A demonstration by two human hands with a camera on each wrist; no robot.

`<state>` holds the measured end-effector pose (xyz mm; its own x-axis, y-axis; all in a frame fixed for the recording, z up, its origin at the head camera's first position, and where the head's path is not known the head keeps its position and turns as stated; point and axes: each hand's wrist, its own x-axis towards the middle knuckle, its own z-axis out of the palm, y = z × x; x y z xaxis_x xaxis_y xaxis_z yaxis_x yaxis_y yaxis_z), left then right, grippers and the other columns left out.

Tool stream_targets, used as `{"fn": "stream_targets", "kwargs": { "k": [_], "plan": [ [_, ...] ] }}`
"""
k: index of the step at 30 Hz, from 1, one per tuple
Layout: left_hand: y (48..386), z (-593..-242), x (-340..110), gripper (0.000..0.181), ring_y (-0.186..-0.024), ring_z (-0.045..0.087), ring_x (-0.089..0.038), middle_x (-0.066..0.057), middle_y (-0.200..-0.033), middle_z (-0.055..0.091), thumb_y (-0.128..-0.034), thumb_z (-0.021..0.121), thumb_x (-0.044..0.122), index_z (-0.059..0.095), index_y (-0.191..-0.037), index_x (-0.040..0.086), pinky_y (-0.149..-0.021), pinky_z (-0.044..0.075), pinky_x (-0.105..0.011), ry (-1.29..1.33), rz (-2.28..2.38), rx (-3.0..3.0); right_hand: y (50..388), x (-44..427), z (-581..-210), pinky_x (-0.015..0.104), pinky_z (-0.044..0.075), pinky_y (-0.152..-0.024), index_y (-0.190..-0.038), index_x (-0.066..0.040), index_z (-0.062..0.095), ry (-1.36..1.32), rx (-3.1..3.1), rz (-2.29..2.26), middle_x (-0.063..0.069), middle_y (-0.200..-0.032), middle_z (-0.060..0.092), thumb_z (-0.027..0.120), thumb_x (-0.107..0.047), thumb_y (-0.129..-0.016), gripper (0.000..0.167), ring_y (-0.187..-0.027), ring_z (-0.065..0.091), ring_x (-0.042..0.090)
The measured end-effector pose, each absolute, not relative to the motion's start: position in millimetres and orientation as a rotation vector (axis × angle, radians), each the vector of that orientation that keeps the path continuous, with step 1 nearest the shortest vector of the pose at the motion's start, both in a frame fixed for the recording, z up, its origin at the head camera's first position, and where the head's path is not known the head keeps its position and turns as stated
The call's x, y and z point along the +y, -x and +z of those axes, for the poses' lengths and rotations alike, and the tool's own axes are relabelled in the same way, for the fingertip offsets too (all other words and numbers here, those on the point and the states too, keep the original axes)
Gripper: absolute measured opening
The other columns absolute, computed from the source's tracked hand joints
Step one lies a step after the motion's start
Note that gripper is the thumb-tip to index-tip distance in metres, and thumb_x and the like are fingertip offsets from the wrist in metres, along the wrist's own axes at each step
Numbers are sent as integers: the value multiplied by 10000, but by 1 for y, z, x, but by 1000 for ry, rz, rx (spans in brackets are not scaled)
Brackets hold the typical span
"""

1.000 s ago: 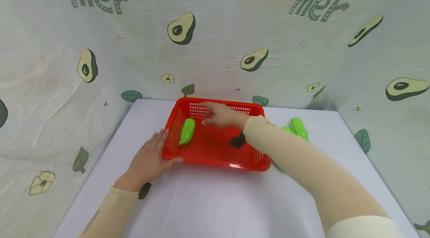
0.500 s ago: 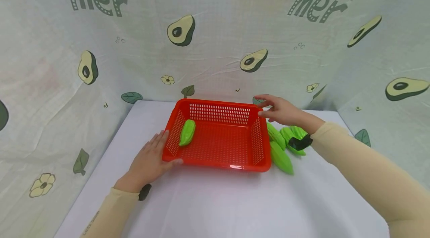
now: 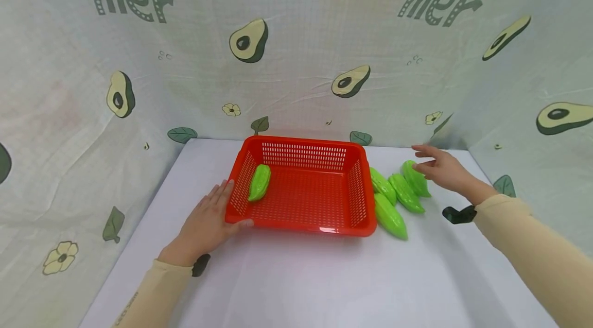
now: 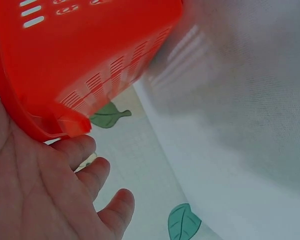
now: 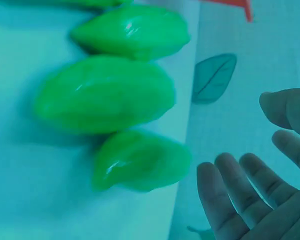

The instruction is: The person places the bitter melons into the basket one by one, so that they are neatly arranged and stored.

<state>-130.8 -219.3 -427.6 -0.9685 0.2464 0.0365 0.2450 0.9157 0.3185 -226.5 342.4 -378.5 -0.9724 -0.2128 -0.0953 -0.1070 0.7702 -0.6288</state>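
Observation:
A red plastic basket [image 3: 296, 227] with slotted walls sits mid-table. One shiny green bitter gourd [image 3: 259, 183] with a ridged skin lies inside, along the left wall. My left hand [image 3: 204, 229] rests on the basket's front-left corner, fingers straight along the left rim and thumb on the front rim. In the left wrist view, its fingers [image 4: 94, 176] reach past the rim. My right hand [image 3: 447, 169] hovers beside the rightmost green bitter gourd [image 3: 416, 179], fingers loosely bent, apart, and holding nothing. The right wrist view shows a gap between those fingers and the nearest gourd [image 5: 142, 161].
Several more green gourds cluster at the basket's right: one [image 3: 390, 217] near the front corner, another [image 3: 383, 186] against the right wall, a third [image 3: 405, 193] beside it. A patterned cloth [image 3: 296, 60] backs the white table [image 3: 306, 287] and hangs at both sides.
My right hand has moved right, from above the basket's inside, past its right rim, to the far-right gourd. My left hand and the basket have stayed in place.

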Motion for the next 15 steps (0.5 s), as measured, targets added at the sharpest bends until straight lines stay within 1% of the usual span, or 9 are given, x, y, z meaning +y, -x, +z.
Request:
{"fn": "stream_targets", "kwargs": {
  "k": [4,7,11,15],
  "plan": [
    [130,-427,-219,1189,-1457,192,-437,-202,-1622,196,-786,573,798,163,-1586,21,-1154,215,-584,-392,515,3067,227,355,-395,627,464,-940,-1532,6,294,190,2860,-854,318,-1497,337,567,-273,-1028,637,-1288,431,510],
    [130,-426,-219,1190,-1458,192,-435,-203,-1622,195,-787,562,805,161,-1586,19,-1156,212,-580,-391,517,3063,228,360,-406,669,426,-954,-1535,5,288,166,2854,-819,334,-1516,293,579,-249,-1020,644,-1309,376,550],
    [130,-426,-218,1191,-1456,194,-437,-205,-1619,204,-781,583,795,167,-1586,22,-1152,217,-587,-378,525,3062,230,364,-417,680,416,-959,-1545,-1,262,159,2810,-803,357,-1529,243,595,-210,-1005,667,-1308,355,582],
    [130,-426,-218,1187,-1458,193,-434,-201,-1620,205,-781,602,781,166,-1587,26,-1153,220,-582,-373,522,3064,232,365,-423,694,401,-961,-1550,-6,242,157,2763,-776,400,-1501,240,624,-152,-966,713,-1283,358,615]
  ]
}}
